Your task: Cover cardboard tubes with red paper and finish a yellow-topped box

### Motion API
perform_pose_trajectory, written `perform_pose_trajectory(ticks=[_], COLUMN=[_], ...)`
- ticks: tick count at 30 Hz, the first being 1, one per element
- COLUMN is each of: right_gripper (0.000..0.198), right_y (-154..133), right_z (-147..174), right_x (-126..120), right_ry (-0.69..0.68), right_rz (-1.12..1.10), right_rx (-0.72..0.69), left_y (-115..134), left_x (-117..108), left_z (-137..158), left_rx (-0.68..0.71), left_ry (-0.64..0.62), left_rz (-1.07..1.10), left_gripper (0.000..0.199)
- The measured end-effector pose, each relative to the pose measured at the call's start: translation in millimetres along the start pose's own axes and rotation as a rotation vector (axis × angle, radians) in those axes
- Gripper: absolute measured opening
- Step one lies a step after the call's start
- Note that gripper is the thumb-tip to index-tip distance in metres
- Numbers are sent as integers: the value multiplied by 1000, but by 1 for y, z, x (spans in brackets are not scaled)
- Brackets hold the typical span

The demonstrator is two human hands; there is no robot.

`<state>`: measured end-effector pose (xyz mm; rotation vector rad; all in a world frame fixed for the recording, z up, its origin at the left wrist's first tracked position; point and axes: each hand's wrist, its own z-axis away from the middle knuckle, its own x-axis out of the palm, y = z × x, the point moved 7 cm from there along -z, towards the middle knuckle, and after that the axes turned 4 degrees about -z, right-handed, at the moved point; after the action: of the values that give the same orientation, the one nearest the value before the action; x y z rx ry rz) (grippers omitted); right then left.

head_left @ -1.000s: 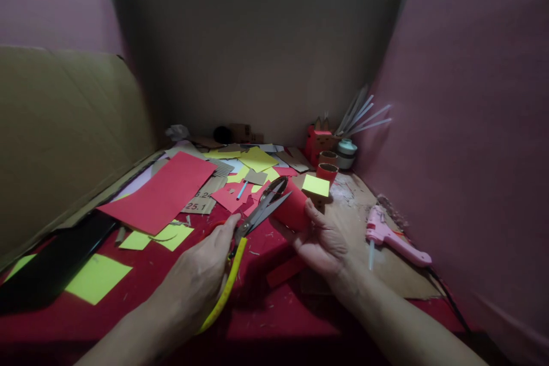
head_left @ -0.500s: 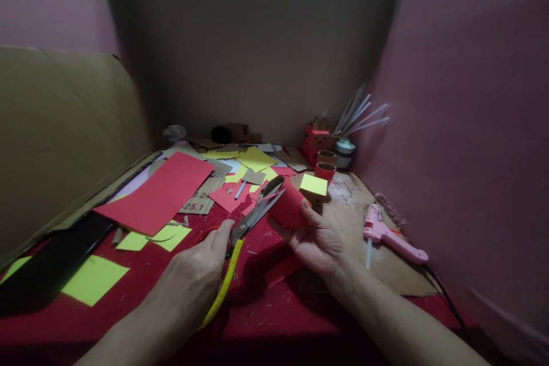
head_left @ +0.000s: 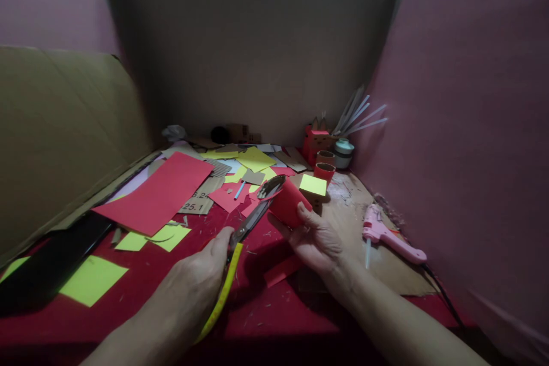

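Observation:
My left hand (head_left: 195, 280) is closed round the handles of a pair of scissors (head_left: 253, 223), one handle yellow, the other red and mostly covered by my fingers. The blades reach up to the rim of a red paper-covered cardboard tube (head_left: 288, 201), where a thin strip of red paper curls at the edge. Tilted with its open end toward the left, the tube rests in my right hand (head_left: 317, 240), thumb on its side and fingers beneath. Below it lies a red paper strip (head_left: 283, 270) on the red cloth.
A pink glue gun (head_left: 388, 234) lies on a cardboard sheet (head_left: 351, 223) at right. Behind are two shorter tubes (head_left: 325, 170), a jar (head_left: 343, 154) and glue sticks (head_left: 364, 111). Red paper (head_left: 158, 191), yellow notes (head_left: 94, 280) and scraps cover the left and middle.
The scissor blades have closed together at the tube's rim, and the handles have drawn nearer each other. The tube and my right hand have hardly moved.

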<state>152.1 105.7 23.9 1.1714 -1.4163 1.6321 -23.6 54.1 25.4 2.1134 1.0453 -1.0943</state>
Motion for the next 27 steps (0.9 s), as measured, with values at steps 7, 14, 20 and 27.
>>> perform_pose_trajectory(ticks=[7,14,20,27], right_gripper=[32,33,31,31], right_y=[0,3,6,5], right_z=[2,2,1,2], right_x=[2,0,-1,-4], right_ry=[21,18,13,58], right_rz=[39,82,54,56], right_rx=[-19,-14,10,0], left_y=[0,13,17,28], left_x=[8,-10,-12,-21], left_z=[1,-8,-12,-16], left_rx=[-79,-6,19,142], left_ry=[-113,-55,-43,15], left_rz=[-105,-111,-147,-171], left_gripper=[55,49,39,28])
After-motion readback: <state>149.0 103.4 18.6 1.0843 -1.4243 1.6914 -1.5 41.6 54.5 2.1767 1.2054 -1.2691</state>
